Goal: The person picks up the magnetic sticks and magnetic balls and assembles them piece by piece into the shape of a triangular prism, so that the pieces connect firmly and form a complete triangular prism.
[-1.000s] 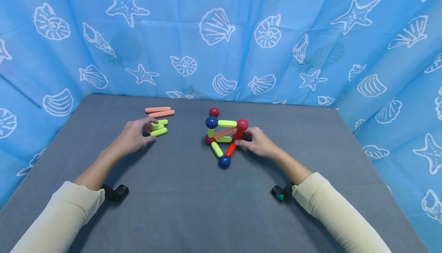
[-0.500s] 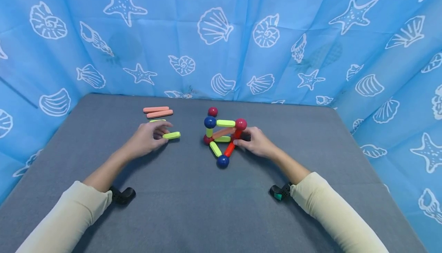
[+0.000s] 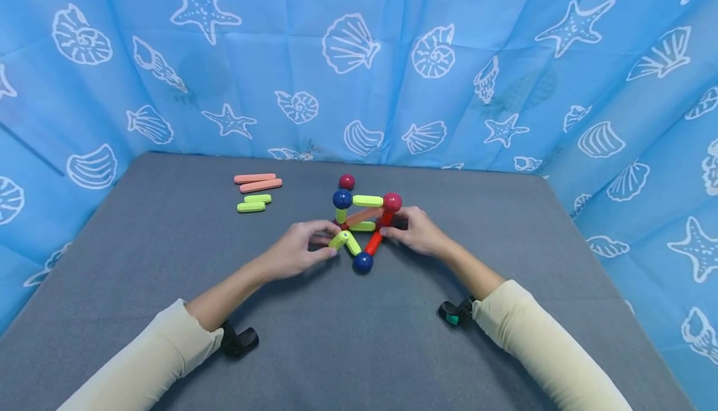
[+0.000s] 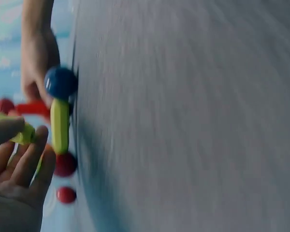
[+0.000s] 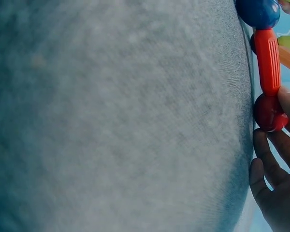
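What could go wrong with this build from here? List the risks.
The left hand holds a lime stick close to the ball-and-stick frame, so it might knock a joint loose. The right hand grips the frame's right side; a slip could perhaps let the raised blue ball sag. The separate crimson ball behind might roll if bumped.

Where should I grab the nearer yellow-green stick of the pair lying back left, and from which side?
The nearer stick is probably best pinched across its left end, from above and the left: it lies flat, and that end juts past the other stick close behind it.
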`<state>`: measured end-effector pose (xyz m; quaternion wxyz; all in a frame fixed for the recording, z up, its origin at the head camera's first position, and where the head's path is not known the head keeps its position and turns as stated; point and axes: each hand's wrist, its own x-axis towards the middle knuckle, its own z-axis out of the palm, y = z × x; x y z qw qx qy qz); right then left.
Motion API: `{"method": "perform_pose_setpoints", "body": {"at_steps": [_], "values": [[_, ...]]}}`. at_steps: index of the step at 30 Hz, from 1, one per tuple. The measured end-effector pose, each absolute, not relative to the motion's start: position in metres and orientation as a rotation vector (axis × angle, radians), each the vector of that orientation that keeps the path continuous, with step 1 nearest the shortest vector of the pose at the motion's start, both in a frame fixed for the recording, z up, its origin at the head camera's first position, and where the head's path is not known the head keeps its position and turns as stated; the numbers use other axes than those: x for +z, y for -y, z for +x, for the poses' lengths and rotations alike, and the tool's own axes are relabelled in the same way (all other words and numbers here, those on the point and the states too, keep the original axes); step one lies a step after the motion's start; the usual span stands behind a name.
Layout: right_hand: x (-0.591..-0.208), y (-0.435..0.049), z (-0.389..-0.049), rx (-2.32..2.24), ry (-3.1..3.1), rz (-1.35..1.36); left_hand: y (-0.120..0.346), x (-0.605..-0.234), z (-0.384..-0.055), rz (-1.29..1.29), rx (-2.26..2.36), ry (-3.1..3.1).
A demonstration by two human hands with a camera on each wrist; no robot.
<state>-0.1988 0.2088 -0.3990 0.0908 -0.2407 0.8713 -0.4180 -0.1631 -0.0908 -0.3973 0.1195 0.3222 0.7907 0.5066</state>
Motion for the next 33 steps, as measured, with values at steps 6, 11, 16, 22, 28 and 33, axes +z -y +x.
{"method": "perform_pose_setpoints", "body": {"at_steps": [6,11,16,22,28,33], "values": [[-0.402,-0.209,-0.199,-1.258,-2.592,-0.747,0.059,-0.4,-0.16,0.978,1.495,-2.33],[-0.404,-0.208,-0.198,-1.248,-2.601,-0.751,0.046,-0.402,-0.161,1.038,1.459,-2.313],[-0.404,-0.207,-0.199,-1.225,-2.613,-0.725,0.044,-0.405,-0.162,1.046,1.414,-2.328],[-0.403,-0.208,-0.199,-1.239,-2.597,-0.717,0.055,-0.402,-0.165,1.055,1.456,-2.313],[-0.4,-0.209,-0.199,-1.237,-2.585,-0.697,0.081,-0.397,-0.183,0.953,1.66,-2.354],[-0.401,-0.21,-0.2,-1.221,-2.588,-0.681,0.094,-0.398,-0.209,0.714,1.883,-2.497]]}}
